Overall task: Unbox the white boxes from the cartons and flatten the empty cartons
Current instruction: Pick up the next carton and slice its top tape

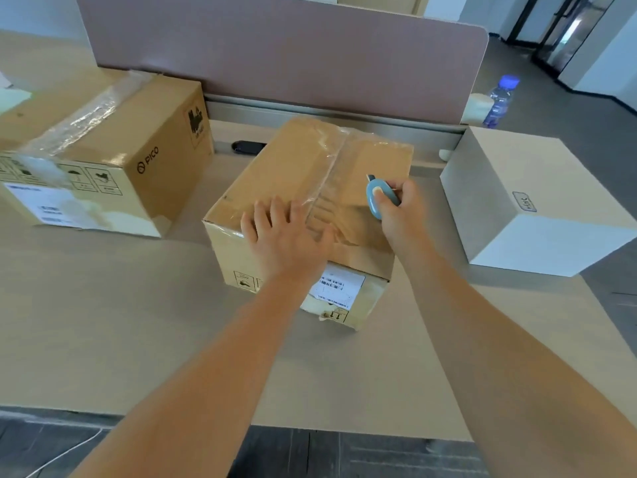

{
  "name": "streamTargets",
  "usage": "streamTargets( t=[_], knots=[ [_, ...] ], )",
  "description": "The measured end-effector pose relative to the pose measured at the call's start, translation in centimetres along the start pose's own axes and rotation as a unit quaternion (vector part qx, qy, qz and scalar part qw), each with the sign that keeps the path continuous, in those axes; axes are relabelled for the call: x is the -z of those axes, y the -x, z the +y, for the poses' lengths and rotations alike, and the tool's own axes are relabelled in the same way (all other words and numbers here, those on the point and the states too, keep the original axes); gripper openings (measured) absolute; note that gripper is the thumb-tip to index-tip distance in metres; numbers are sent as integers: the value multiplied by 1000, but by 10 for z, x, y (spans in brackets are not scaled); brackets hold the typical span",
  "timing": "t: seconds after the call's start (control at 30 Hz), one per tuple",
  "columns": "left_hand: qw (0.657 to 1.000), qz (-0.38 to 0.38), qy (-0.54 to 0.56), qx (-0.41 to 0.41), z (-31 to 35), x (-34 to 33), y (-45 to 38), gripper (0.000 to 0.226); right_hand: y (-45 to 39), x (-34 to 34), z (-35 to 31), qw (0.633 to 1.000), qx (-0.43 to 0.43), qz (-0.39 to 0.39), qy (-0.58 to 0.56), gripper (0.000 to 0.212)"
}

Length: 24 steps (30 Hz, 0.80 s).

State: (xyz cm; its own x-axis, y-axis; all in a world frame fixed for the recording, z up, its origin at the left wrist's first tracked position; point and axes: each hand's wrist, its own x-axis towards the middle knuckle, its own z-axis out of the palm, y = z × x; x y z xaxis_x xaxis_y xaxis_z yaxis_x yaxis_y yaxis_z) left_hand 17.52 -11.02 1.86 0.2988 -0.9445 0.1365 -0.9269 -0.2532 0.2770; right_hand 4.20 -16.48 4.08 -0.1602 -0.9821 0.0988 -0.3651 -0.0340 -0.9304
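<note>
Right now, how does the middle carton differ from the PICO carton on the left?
The middle carton sits under both hands: the left hand presses flat on its top while the right hand holds a blue cutter over its tape. The PICO carton is untouched. The middle one sits closer to the person; the PICO carton sits farther left. Both are brown, taped shut and labelled.

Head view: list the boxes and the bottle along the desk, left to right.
Taped brown PICO carton → brown carton in the middle, with the left hand flat on top and the right hand gripping a blue box cutter → white box; clear blue-capped bottle behind it.
</note>
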Motion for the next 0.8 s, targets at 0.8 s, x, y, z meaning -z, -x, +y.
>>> streamTargets(
  t=[0.8],
  knots=[
    [911, -179, -18, -370, 46, 16, -41, 61, 72, 59, 14, 942, -151, 250, -165, 10]
  ],
)
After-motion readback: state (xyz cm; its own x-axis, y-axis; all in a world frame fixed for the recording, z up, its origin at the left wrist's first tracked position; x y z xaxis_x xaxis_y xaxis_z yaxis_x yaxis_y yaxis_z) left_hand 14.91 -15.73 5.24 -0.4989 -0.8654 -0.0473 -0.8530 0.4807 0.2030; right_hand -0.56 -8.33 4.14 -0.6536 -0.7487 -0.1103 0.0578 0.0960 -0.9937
